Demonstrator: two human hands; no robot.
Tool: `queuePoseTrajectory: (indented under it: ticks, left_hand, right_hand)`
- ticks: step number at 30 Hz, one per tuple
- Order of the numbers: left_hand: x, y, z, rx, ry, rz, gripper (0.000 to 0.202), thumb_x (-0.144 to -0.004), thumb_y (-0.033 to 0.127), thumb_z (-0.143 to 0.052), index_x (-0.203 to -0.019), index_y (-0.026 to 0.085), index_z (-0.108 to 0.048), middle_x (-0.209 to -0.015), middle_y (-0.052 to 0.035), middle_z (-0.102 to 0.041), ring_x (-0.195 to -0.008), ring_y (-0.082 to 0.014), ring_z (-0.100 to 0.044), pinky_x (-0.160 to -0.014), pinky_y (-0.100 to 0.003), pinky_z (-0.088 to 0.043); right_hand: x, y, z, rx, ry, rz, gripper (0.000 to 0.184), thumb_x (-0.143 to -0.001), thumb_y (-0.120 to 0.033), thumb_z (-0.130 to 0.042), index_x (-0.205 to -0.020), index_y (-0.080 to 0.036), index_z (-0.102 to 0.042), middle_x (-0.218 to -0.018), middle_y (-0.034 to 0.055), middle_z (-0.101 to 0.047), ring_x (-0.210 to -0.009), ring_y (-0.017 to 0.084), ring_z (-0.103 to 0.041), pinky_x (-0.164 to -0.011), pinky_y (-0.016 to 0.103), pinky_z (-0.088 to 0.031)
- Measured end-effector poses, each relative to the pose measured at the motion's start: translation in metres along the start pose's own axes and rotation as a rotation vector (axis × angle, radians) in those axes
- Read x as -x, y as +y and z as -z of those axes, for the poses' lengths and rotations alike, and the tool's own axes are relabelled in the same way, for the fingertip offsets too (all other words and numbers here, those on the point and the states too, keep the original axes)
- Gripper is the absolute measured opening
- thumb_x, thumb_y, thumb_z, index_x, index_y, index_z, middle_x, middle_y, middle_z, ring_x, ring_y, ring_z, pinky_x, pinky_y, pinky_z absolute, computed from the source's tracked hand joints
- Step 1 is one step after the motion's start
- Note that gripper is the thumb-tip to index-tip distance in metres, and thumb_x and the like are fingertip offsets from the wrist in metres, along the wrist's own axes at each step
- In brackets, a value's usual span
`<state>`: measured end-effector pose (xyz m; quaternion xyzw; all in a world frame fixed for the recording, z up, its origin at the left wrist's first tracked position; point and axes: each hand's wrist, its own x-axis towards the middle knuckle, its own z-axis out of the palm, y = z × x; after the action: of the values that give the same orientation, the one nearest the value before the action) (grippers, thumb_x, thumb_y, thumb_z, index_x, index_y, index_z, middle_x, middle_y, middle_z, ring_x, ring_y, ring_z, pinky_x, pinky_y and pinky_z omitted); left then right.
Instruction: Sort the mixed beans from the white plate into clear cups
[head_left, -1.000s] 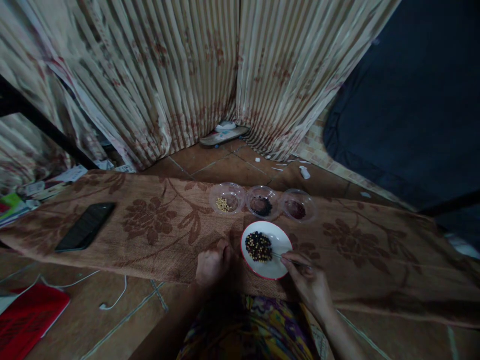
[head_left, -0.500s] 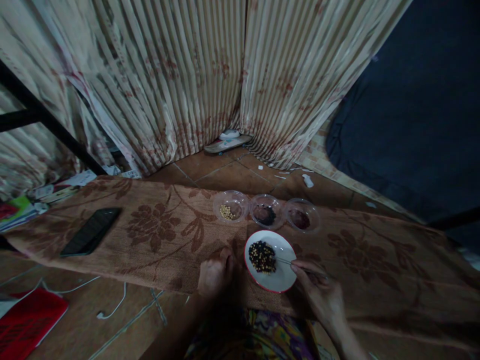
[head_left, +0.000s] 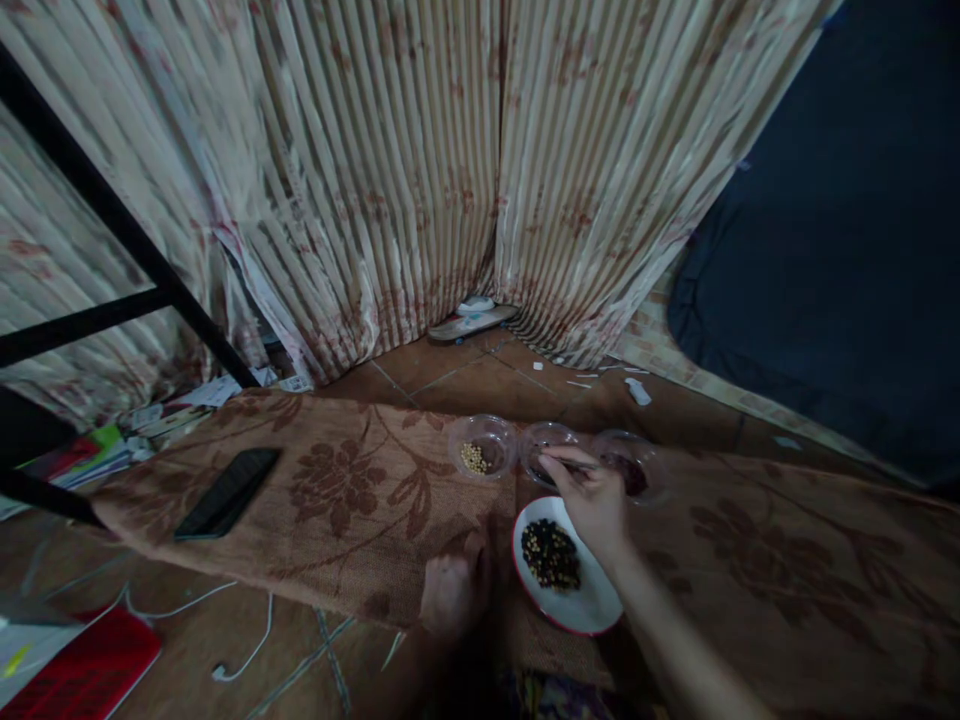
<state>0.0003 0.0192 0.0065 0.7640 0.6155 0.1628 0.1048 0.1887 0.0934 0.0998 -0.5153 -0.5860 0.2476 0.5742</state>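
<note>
My right hand (head_left: pixel 596 495) is closed around slim metal tweezers (head_left: pixel 574 463) and reaches over the middle clear plastic cup (head_left: pixel 551 436), covering much of what is inside. Below my wrist sits a white plate with a red rim (head_left: pixel 589 608), bearing a mixed heap of dark and pale yellow beans (head_left: pixel 551 555). To the left stands a clear cup (head_left: pixel 499 440) with pale yellow beans (head_left: pixel 475 459); to the right, a cup (head_left: pixel 649 462) with dark red beans (head_left: pixel 634 475). My left hand (head_left: pixel 454 590) rests curled in a fist on the cloth, left of the plate.
A brown flower-patterned cloth (head_left: pixel 337 540) covers the narrow table. A black phone (head_left: pixel 229 492) lies on its left part. Papers (head_left: pixel 172 405) and a black metal frame (head_left: pixel 161 275) are at the left. Striped curtains (head_left: pixel 420 180) hang behind, above a skateboard (head_left: pixel 472 322).
My right hand has moved with the tweezers from the plate up to the middle cup. My left hand stays curled on the cloth. The view has tilted, shifting everything lower and slightly right.
</note>
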Motion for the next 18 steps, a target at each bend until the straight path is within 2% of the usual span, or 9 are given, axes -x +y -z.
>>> queuePoseTrajectory:
  ticks: [4,10,11,14,18]
  left_hand:
    - [0.000,0.003,0.004,-0.021,-0.028,0.027,0.020,-0.094,0.027,-0.041,-0.091,0.021,-0.060,-0.078,-0.0030,-0.071,-0.072,-0.0159,-0.066,-0.058,-0.024,-0.036]
    - [-0.002,0.002,0.004,-0.012,-0.031,0.031,0.020,-0.093,0.029,-0.043,-0.092,0.021,-0.062,-0.079,-0.0041,-0.071,-0.073,-0.0161,-0.066,-0.061,-0.024,-0.038]
    - [-0.003,0.002,0.003,-0.009,-0.027,0.032,0.020,-0.092,0.029,-0.044,-0.091,0.021,-0.062,-0.079,-0.0041,-0.071,-0.074,-0.0161,-0.066,-0.062,-0.024,-0.038]
    - [-0.003,0.002,0.003,-0.007,-0.032,0.038,0.021,-0.093,0.029,-0.043,-0.091,0.021,-0.063,-0.077,-0.0034,-0.070,-0.073,-0.0157,-0.065,-0.062,-0.024,-0.038]
    - [-0.003,0.002,0.003,-0.030,-0.053,0.052,0.022,-0.093,0.030,-0.042,-0.093,0.022,-0.063,-0.076,-0.0033,-0.070,-0.072,-0.0161,-0.065,-0.060,-0.024,-0.037]
  right_hand:
    - [0.028,0.004,0.031,0.088,0.051,-0.050,0.019,-0.079,-0.037,-0.069,-0.084,-0.020,-0.074,-0.086,0.0056,-0.074,-0.082,0.021,-0.068,-0.076,0.032,-0.053]
    - [0.090,0.027,0.092,0.185,0.174,-0.314,0.023,-0.075,-0.040,-0.072,-0.080,-0.018,-0.073,-0.082,0.0078,-0.074,-0.077,0.023,-0.069,-0.070,0.034,-0.054]
    - [0.098,0.032,0.098,0.207,0.153,-0.331,0.024,-0.074,-0.041,-0.072,-0.079,-0.018,-0.074,-0.082,0.0081,-0.074,-0.077,0.023,-0.069,-0.071,0.035,-0.054]
    - [0.111,0.043,0.105,0.255,0.125,-0.302,0.025,-0.076,-0.043,-0.071,-0.077,-0.019,-0.073,-0.083,0.0080,-0.074,-0.080,0.024,-0.068,-0.071,0.034,-0.054]
    - [0.110,0.041,0.096,0.297,0.059,-0.248,0.026,-0.079,-0.046,-0.067,-0.080,-0.020,-0.073,-0.086,0.0078,-0.072,-0.084,0.023,-0.067,-0.073,0.033,-0.053]
